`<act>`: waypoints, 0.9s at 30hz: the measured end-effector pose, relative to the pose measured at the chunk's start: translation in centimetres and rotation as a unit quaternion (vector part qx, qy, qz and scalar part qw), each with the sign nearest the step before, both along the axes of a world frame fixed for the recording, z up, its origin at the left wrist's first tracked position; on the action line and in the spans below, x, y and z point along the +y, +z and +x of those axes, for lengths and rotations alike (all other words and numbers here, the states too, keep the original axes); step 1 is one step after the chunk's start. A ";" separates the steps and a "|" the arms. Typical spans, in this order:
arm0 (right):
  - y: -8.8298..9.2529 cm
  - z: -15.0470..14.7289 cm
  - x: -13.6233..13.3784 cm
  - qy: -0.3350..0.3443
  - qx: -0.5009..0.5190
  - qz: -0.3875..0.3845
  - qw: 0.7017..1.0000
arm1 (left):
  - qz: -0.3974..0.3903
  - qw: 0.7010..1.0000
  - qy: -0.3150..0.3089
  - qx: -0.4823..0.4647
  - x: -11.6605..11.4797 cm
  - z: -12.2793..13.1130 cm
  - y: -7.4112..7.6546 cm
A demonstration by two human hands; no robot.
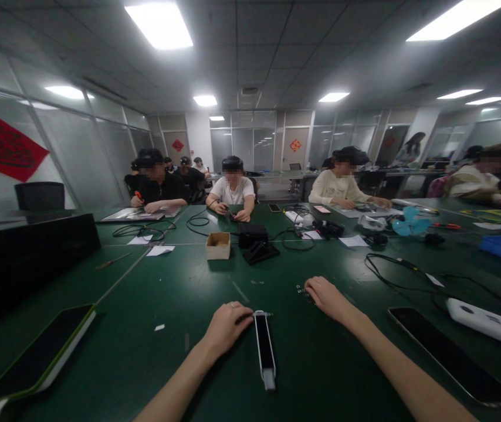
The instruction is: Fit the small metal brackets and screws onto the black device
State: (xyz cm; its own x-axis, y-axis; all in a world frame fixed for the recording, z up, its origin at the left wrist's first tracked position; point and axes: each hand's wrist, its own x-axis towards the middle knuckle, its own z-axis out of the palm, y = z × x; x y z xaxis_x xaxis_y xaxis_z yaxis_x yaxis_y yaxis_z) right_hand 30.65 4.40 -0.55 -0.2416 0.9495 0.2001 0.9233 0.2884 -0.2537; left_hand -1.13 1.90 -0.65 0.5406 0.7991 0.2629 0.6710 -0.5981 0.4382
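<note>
My left hand (pixel 227 326) rests on the green table (pixel 171 351) with its fingers curled together. Thumb and fingertips pinch at the upper left corner of a narrow, strip-shaped device (pixel 265 346) with a black face, a pale frame and a silvery lower end. It lies lengthwise in front of me. Farther right, my right hand (pixel 323 298) has its fingers bent down and drawn together at the tabletop. Several tiny metal pieces (pixel 300 289) lie beside its fingertips. Whatever those fingertips hold is hidden and too small to name.
A small open cardboard box (pixel 218 246) stands ahead, beside a black case (pixel 253 235). Phones lie at left (pixel 41 351) and right (pixel 446 351), the latter near a white power strip (pixel 490 322) and black cables (pixel 391 269). People sit across the table.
</note>
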 end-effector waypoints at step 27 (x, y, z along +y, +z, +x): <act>0.6 -5.2 -3.0 0.119 0.124 0.003 0.985 | 0.037 0.999 -0.014 0.014 0.0 -0.3 -0.7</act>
State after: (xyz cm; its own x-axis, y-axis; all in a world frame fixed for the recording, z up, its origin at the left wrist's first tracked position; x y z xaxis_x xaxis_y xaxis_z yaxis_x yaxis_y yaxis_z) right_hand 25.49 1.37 0.08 -0.4003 0.8705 0.2863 0.7388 0.4914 -0.4612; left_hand -1.40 1.94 -1.36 0.5703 0.7624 0.3058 0.6650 -0.6471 0.3730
